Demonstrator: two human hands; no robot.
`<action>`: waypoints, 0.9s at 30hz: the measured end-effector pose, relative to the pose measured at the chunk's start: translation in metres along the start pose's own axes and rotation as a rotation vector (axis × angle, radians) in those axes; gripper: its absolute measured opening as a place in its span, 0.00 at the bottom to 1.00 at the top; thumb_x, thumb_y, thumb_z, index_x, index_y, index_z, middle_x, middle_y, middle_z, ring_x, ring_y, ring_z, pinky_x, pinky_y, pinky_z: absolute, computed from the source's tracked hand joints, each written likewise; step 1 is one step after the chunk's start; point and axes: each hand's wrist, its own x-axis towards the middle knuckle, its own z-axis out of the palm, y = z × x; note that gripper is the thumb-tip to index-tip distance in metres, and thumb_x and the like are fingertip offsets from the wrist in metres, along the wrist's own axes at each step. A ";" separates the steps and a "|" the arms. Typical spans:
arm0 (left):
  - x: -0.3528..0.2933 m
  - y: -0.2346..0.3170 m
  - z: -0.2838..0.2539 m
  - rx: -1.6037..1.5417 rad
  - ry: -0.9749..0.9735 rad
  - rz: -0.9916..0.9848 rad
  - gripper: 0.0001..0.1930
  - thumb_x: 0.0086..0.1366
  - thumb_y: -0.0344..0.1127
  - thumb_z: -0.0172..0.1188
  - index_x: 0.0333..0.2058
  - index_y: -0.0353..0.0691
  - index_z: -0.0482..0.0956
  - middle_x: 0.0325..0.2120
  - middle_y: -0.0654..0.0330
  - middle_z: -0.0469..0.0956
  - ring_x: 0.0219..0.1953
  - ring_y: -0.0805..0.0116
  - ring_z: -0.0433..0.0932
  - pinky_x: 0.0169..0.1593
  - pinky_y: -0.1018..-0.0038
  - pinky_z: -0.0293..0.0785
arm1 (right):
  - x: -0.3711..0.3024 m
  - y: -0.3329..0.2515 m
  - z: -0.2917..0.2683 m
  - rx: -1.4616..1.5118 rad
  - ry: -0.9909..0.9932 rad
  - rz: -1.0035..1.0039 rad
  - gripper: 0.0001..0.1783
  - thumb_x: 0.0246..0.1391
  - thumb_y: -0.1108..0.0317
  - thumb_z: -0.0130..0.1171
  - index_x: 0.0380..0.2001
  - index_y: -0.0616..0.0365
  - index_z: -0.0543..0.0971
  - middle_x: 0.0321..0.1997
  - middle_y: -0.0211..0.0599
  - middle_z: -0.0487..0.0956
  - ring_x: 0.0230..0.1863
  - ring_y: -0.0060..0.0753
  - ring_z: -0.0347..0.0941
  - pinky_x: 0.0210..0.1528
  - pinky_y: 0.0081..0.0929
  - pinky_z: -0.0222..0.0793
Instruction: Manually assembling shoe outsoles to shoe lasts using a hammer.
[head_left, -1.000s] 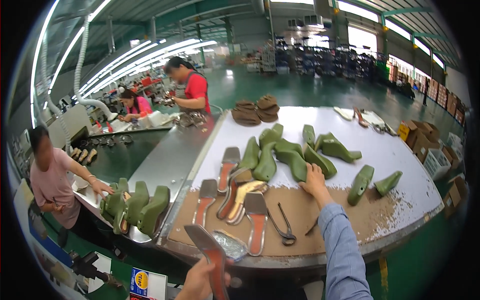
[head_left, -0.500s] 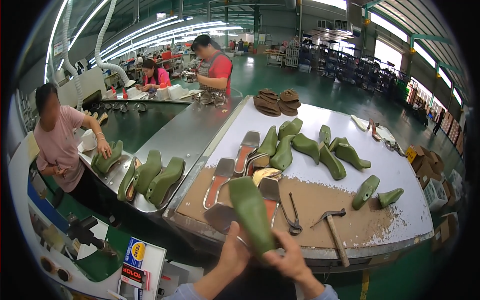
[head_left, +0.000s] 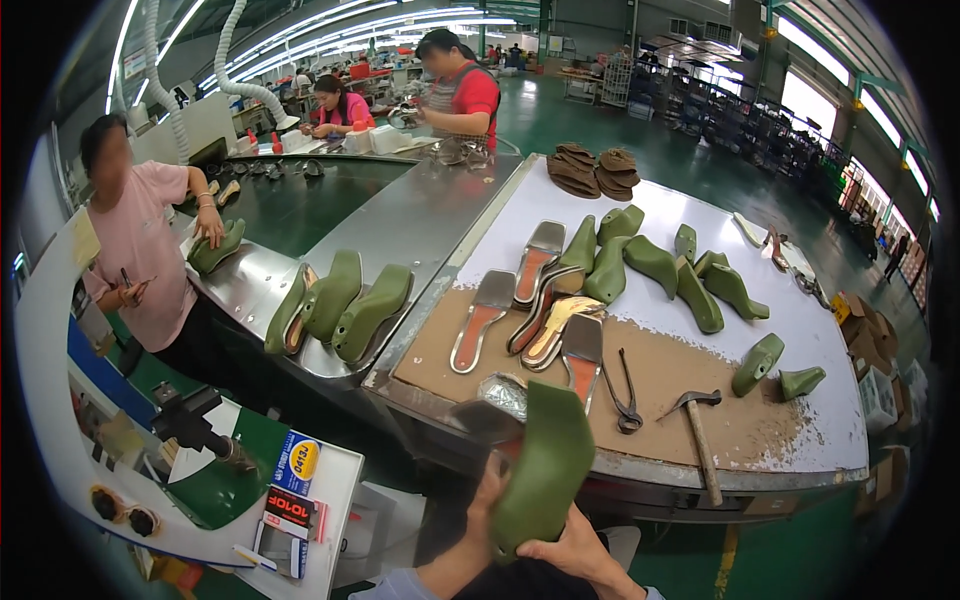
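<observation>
**At the near edge of the table (head_left: 670,205), a green last (head_left: 545,465) held aloft**

Tilted, its upper end leaning right, the last stands before the table edge. The right hand (head_left: 578,550) is closed around its lower end, thumb across the near face. The left hand (head_left: 487,505) is curled at its left side, closed on a dark insole (head_left: 487,420) that shows, blurred, just beyond the fingers. How much of the insole touches the last is hidden.

On the near left of the table lie more insoles (head_left: 480,325), some overlapping, one of them yellowish (head_left: 562,328). A clear bag (head_left: 503,398) sits just in front of them. To the right are pincers (head_left: 628,418), handles pointing away, then a hammer (head_left: 703,450) whose wooden handle reaches the near edge. All these lie on the brown patch (head_left: 660,360).

Farther back, several green lasts (head_left: 605,272) lie bunched on the white part; two others (head_left: 758,365) lie near each other on the right. Two brown stacks (head_left: 572,172) stand side by side at the far left corner.

On the metal table (head_left: 400,215) to the left, three lasts (head_left: 335,300) stand close together. Beyond them, a co-worker's hand (head_left: 208,228) rests on another last (head_left: 215,250).
</observation>
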 end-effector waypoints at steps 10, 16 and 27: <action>-0.006 0.032 -0.001 0.224 -0.294 -0.059 0.67 0.40 0.60 0.73 0.67 0.35 0.35 0.66 0.48 0.46 0.66 0.52 0.54 0.67 0.60 0.52 | -0.022 -0.010 0.000 -0.208 -0.132 -0.043 0.47 0.36 0.63 0.77 0.59 0.62 0.63 0.53 0.47 0.74 0.51 0.37 0.74 0.54 0.30 0.68; 0.016 0.051 0.013 0.412 -0.361 -0.036 0.64 0.37 0.59 0.75 0.65 0.34 0.45 0.64 0.49 0.55 0.59 0.53 0.67 0.61 0.58 0.66 | -0.007 -0.038 -0.007 -0.422 0.181 -0.386 0.41 0.34 0.72 0.77 0.52 0.63 0.66 0.43 0.44 0.74 0.45 0.36 0.74 0.48 0.29 0.70; 0.054 0.060 -0.023 -0.069 0.087 0.354 0.32 0.62 0.55 0.57 0.58 0.43 0.61 0.50 0.50 0.70 0.52 0.55 0.72 0.56 0.58 0.69 | 0.059 -0.014 -0.026 -0.875 0.106 -0.487 0.42 0.34 0.72 0.74 0.54 0.61 0.65 0.44 0.49 0.72 0.45 0.52 0.71 0.48 0.38 0.68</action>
